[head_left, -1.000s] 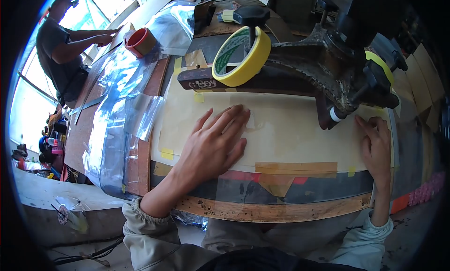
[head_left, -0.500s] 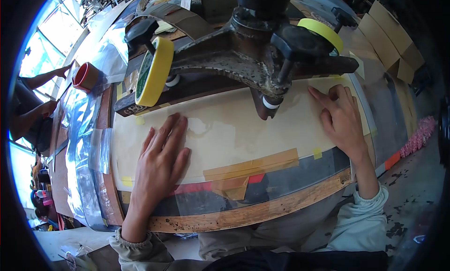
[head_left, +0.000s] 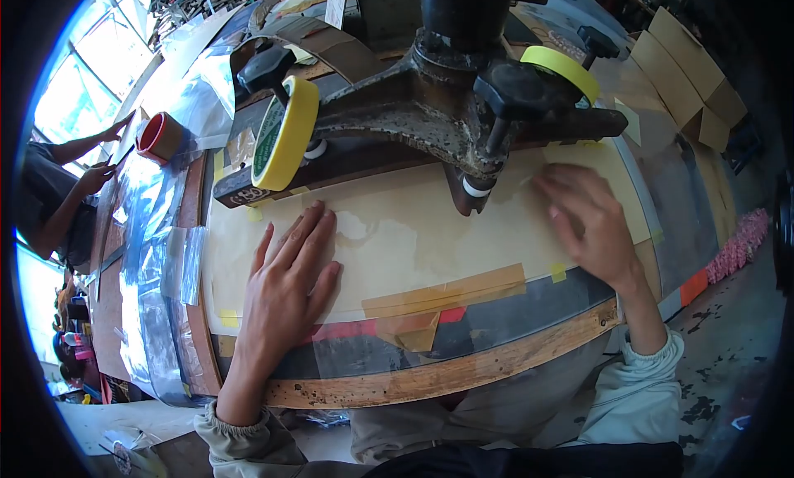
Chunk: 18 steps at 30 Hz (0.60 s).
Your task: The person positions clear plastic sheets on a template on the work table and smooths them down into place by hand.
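Compared with half a second ago: the left hand (head_left: 285, 292) has kept its place at left of centre, palm down on the cream sheet (head_left: 447, 246), fingers stretched out, grasping nothing. The right hand (head_left: 589, 230), right of centre, has changed. Its index finger stood out straight then; now the fingers are bent, bunched toward the left and smeared by motion. It is unclenched, thumb apart from the fingers, and I see nothing gripped; whether the fingertips touch the sheet I cannot tell — too blurred.

Against one second ago the whole view has swung: the iron casting (head_left: 438, 118), then at upper right, now occupies upper centre, and the other person (head_left: 62, 197) is cut off at the left edge of the frame, arms and torso only.

Orientation: the sheet lies flat on the desk (head_left: 529, 313), across the middle of the frame. Its long axis runs left to right with a slight tilt — left end lower, right end higher. The short ends face the left and right of the frame. The dark bar (head_left: 579, 129) runs roughly parallel along the far edge, a yellow tape roll (head_left: 306, 131) hanging near its left end. Brown tape (head_left: 463, 289) crosses the near edge, below centre, following the same slant.
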Available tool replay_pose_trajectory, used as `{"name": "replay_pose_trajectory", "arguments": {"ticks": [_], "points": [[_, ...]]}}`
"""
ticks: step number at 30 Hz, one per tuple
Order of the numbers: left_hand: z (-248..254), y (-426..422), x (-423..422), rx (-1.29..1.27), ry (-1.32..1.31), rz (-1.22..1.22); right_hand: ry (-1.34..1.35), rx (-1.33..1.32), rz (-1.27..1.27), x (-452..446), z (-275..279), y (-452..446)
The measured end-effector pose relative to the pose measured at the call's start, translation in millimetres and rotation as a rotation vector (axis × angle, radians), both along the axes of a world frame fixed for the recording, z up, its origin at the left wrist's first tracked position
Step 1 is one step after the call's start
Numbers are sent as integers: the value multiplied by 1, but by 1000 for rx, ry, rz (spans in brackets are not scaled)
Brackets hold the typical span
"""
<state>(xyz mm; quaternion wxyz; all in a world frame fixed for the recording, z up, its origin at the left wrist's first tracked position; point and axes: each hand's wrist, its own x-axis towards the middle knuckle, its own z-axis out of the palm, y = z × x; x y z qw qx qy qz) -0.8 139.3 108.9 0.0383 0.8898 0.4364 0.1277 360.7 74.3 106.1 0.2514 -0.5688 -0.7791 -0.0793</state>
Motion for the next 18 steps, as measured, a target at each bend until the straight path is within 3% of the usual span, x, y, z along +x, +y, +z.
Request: {"name": "replay_pose_trajectory", "arguments": {"ticks": [18], "points": [[6, -2, 4, -131, -120, -41, 24, -120, 28, -17, 1, -7]]}}
